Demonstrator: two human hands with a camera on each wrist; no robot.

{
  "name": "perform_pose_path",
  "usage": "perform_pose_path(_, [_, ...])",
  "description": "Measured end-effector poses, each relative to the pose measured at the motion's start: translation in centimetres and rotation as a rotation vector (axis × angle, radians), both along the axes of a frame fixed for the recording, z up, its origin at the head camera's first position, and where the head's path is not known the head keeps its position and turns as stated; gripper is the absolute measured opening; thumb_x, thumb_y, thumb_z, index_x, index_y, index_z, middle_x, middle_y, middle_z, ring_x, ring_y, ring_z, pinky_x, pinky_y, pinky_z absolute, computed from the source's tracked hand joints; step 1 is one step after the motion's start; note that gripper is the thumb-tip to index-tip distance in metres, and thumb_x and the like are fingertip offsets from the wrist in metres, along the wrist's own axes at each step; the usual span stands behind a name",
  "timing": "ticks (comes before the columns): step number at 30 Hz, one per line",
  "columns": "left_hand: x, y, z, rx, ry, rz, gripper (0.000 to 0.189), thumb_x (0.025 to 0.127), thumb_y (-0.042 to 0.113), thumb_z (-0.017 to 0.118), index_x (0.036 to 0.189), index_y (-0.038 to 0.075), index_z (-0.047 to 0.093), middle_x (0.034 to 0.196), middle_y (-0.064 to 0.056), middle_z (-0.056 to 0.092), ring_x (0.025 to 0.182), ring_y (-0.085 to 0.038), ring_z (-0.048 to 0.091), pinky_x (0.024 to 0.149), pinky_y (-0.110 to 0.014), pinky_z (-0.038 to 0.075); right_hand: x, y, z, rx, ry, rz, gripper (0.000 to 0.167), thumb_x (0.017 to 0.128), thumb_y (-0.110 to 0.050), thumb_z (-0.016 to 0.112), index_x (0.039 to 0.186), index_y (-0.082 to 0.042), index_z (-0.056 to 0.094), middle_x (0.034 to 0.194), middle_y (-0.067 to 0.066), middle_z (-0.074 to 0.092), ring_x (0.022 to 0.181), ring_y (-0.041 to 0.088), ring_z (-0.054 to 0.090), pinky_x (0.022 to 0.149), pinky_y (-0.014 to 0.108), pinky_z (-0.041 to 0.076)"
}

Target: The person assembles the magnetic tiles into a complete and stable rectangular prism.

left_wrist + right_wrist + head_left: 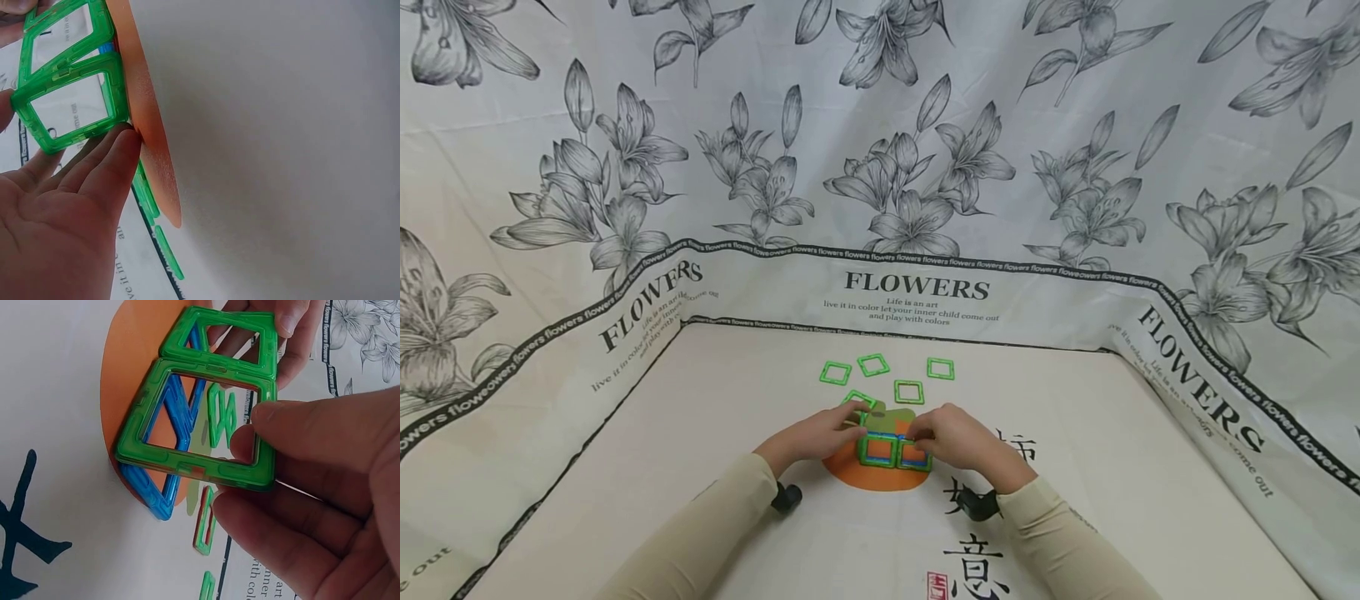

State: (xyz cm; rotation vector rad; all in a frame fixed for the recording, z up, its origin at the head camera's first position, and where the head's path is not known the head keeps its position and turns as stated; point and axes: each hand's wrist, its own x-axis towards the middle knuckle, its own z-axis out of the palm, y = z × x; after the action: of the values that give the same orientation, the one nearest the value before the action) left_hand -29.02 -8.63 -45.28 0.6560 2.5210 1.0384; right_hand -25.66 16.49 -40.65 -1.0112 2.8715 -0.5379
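Note:
Two green square magnetic tiles stand upright side by side. My left hand (823, 432) pinches the left tile (75, 137) at its edge, thumb on one face and fingers on the other. With thumb and index finger my right hand (958, 437) grips the right tile (200, 467); its other fingers lie below and behind. The two tiles meet along one side in the right wrist view. Blue magnetic tiles (177, 412) lie flat at their foot, partly hidden behind the green frames.
Several loose green tiles lie beyond the hands, among them one in the middle (908, 403) and one at the right (940, 378). The cloth bears an orange fruit print (880, 482) and black characters (973, 567). A flowered curtain (917, 292) encloses the back and sides.

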Motion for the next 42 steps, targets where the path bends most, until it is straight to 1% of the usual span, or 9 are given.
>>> perform_pose_path(5, [0.0, 0.1, 0.0, -0.009, -0.003, 0.009, 0.043, 0.101, 0.034, 0.048, 0.141, 0.019, 0.042, 0.139, -0.009, 0.055, 0.131, -0.026, 0.05, 0.109, -0.048, 0.04, -0.1, 0.1, -0.2, -0.01, 0.0, 0.012, 0.013, 0.091, -0.016, 0.066, 0.098, -0.011, 0.076, 0.088, -0.005, 0.073, 0.073, 0.003, 0.059, 0.066, 0.022, 0.051])
perform_pose_path(10, [0.1, 0.1, 0.1, -0.009, 0.005, 0.005, 0.044, 0.101, 0.034, 0.048, 0.141, 0.018, 0.042, 0.139, -0.009, 0.054, 0.131, -0.026, 0.05, 0.109, -0.047, 0.04, -0.5, 0.3, -0.5, -0.038, 0.03, 0.022, 0.015, 0.095, -0.022, 0.061, 0.097, -0.015, 0.075, 0.084, -0.009, 0.07, 0.068, 0.001, 0.055, 0.064, 0.022, 0.049])
perform_pose_path(14, [0.2, 0.1, 0.3, -0.006, 0.006, 0.006, 0.044, 0.101, 0.033, 0.049, 0.141, 0.017, 0.042, 0.139, -0.009, 0.055, 0.131, -0.026, 0.05, 0.109, -0.047, 0.04, -0.8, 0.6, -0.6, -0.048, 0.052, 0.011, 0.016, 0.096, -0.023, 0.06, 0.097, -0.016, 0.074, 0.084, -0.009, 0.07, 0.069, 0.001, 0.054, 0.065, 0.023, 0.049])
perform_pose_path(18, [0.1, 0.1, 0.3, -0.008, 0.001, 0.014, 0.044, 0.1, 0.034, 0.049, 0.141, 0.017, 0.042, 0.139, -0.009, 0.055, 0.131, -0.026, 0.05, 0.109, -0.047, 0.04, -1.1, 0.8, -0.8, -0.045, 0.058, -0.014, 0.017, 0.096, -0.022, 0.059, 0.099, -0.014, 0.074, 0.087, -0.008, 0.071, 0.072, 0.002, 0.057, 0.068, 0.025, 0.05])
perform_pose_path(25, [0.1, 0.1, 0.0, -0.015, 0.004, 0.021, 0.045, 0.1, 0.037, 0.049, 0.14, 0.019, 0.042, 0.139, -0.008, 0.055, 0.131, -0.025, 0.05, 0.109, -0.047, 0.04, -1.8, 1.3, -1.4, -0.043, 0.005, -0.114, 0.018, 0.095, -0.022, 0.062, 0.102, -0.012, 0.074, 0.091, -0.007, 0.072, 0.077, 0.004, 0.059, 0.071, 0.027, 0.052])
perform_pose_path(30, [0.1, 0.1, 0.0, -0.02, -0.003, 0.022, 0.046, 0.1, 0.037, 0.05, 0.141, 0.019, 0.042, 0.139, -0.008, 0.055, 0.131, -0.025, 0.05, 0.109, -0.047, 0.04, -2.3, 1.6, -1.9, -0.041, -0.015, -0.141, 0.016, 0.093, -0.021, 0.064, 0.101, -0.013, 0.074, 0.09, -0.007, 0.071, 0.077, 0.005, 0.059, 0.071, 0.028, 0.051])
perform_pose_path(33, [0.1, 0.1, 0.0, -0.025, -0.001, 0.018, 0.047, 0.1, 0.036, 0.049, 0.143, 0.019, 0.04, 0.139, -0.008, 0.054, 0.131, -0.026, 0.05, 0.109, -0.047, 0.04, -2.6, 1.8, -2.2, -0.027, -0.033, -0.161, 0.013, 0.091, -0.017, 0.066, 0.1, -0.013, 0.075, 0.088, -0.008, 0.07, 0.077, 0.006, 0.058, 0.071, 0.028, 0.05])
perform_pose_path(37, [0.0, 0.1, 0.1, -0.044, 0.015, 0.007, 0.049, 0.101, 0.036, 0.047, 0.147, 0.02, 0.038, 0.141, -0.009, 0.054, 0.132, -0.026, 0.05, 0.109, -0.048, 0.039, -2.9, 1.8, -2.5, -0.006, -0.072, -0.178, 0.013, 0.088, -0.013, 0.069, 0.1, -0.013, 0.075, 0.088, -0.007, 0.069, 0.078, 0.007, 0.057, 0.072, 0.029, 0.05])
perform_pose_path(42, [0.0, 0.0, 0.3, -0.072, 0.04, -0.004, 0.052, 0.101, 0.038, 0.045, 0.15, 0.023, 0.035, 0.142, -0.006, 0.053, 0.133, -0.026, 0.049, 0.11, -0.049, 0.038, -3.1, 1.6, -2.8, -0.007, -0.11, -0.176, 0.011, 0.087, -0.011, 0.07, 0.096, -0.014, 0.076, 0.086, -0.007, 0.069, 0.078, 0.009, 0.057, 0.072, 0.03, 0.05])
